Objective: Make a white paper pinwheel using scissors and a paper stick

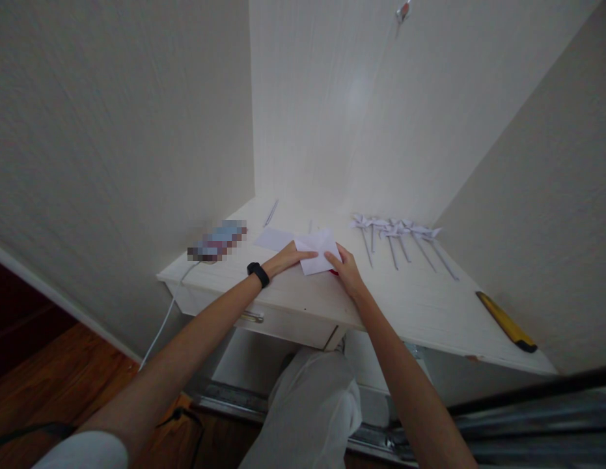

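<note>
Where both hands press it, white folded paper (318, 255), creased flat.

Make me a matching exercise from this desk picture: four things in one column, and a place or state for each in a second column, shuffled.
Things:
1. folded white paper
2. paper pinwheels
3. yellow and black cutter
4. black wristband

Places or states:
A. lying in a row at the back right of the desk
B. near the desk's front right edge, apart from the rest
C. on the left hand's wrist
D. pressed on the desk under the fingers of both hands, the right hand at its right edge

Pairs: 1-D, 2-A, 3-B, 4-C
</note>
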